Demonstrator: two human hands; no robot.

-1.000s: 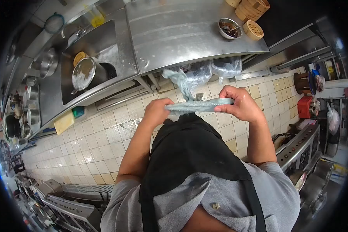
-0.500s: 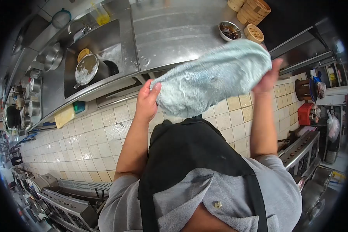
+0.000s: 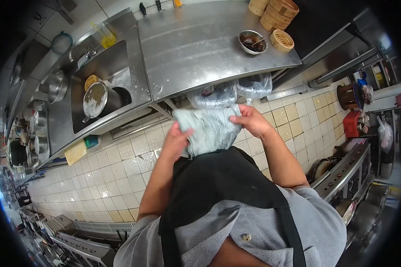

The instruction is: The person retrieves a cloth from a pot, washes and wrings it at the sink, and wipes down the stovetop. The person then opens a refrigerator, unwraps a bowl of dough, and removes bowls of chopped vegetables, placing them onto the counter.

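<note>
A pale blue-green cloth [image 3: 209, 130] hangs spread between my two hands, just in front of the black apron. My right hand [image 3: 250, 121] pinches its upper right corner between thumb and fingers. At the cloth's left edge is my left hand [image 3: 177, 140], slightly blurred, with its fingers closed on the fabric. The lower edge of the cloth meets the top of the apron [image 3: 223, 187].
Ahead is a steel counter [image 3: 187, 49] with a bowl of dark sauce [image 3: 252, 43] and bamboo steamers [image 3: 278, 15]. A sink [image 3: 116, 55] at the left holds a pot [image 3: 96, 100]. Plastic bags [image 3: 214, 95] hang below the counter. Burners [image 3: 338, 171] stand at the right.
The cloth went from bunched and stretched to flung out wide toward the right, and now hangs lower and nearer my body. My right hand has come back down and inward.
</note>
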